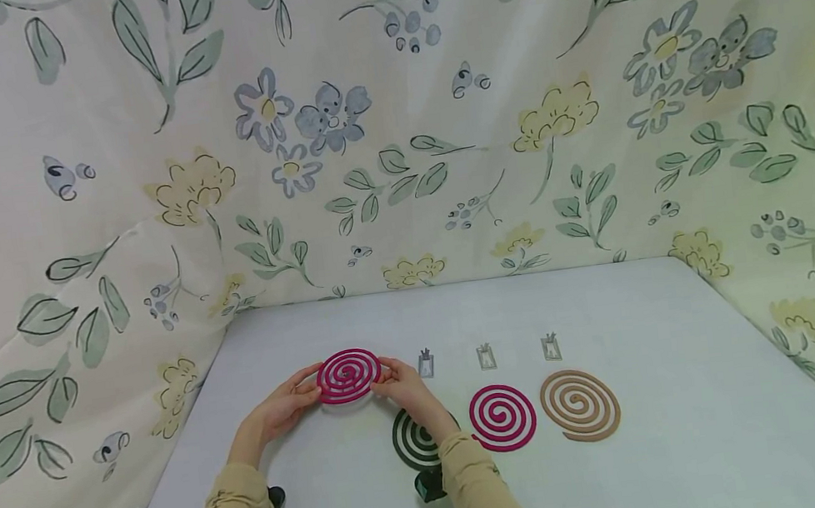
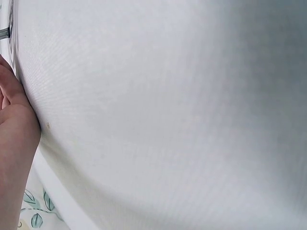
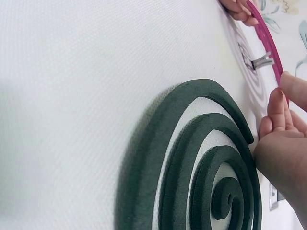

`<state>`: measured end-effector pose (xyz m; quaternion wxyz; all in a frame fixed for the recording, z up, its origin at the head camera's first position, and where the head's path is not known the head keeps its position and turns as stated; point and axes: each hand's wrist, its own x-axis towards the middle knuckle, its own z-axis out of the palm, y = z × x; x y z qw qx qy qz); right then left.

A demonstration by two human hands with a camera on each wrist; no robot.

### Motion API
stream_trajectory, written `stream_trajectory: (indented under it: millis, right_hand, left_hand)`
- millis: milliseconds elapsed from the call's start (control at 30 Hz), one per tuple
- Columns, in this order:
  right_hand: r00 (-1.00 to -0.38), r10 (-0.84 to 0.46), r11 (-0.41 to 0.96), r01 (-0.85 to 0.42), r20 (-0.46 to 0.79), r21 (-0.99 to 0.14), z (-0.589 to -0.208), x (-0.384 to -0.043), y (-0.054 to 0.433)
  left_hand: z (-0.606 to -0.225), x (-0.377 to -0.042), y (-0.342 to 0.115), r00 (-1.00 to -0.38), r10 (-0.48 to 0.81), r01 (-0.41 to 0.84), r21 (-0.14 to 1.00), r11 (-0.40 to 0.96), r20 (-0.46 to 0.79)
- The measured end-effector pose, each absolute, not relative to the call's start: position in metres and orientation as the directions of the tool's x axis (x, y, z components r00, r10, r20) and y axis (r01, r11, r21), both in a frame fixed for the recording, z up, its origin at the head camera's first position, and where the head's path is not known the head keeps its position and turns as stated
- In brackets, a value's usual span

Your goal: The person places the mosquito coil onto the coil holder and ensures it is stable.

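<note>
A magenta mosquito coil (image 1: 348, 372) is held level just above the table. My left hand (image 1: 282, 408) pinches its left edge and my right hand (image 1: 403, 387) pinches its right edge between thumb and fingers. Below the coil, in the right wrist view, a small metal stand (image 3: 263, 61) juts from its underside, with the coil's shadow beneath. Partly hidden by my right forearm lies a dark green coil (image 3: 173, 167). Only part of the left hand (image 2: 12, 96) enters the left wrist view.
To the right lie a second magenta coil (image 1: 502, 417) and a tan coil (image 1: 580, 405). Behind them stand metal coil holders: a left one (image 1: 426, 365), a middle one (image 1: 486, 357) and a right one (image 1: 551, 348). Floral cloth (image 1: 405, 229) hangs behind the white table (image 1: 702, 455).
</note>
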<state>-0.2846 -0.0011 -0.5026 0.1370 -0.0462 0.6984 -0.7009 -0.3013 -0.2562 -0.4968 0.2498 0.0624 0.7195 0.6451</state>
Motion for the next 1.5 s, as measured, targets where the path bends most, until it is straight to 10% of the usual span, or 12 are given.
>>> stream_trajectory:
  millis: [1500]
  right_hand:
    - [-0.960,-0.258,-0.006,0.116,-0.111,-0.993,-0.5014,-0.2836,-0.0014]
  left_hand:
    - [-0.5016,-0.3038,-0.2586,-0.860,0.425,-0.245,0.959,0.140,-0.282]
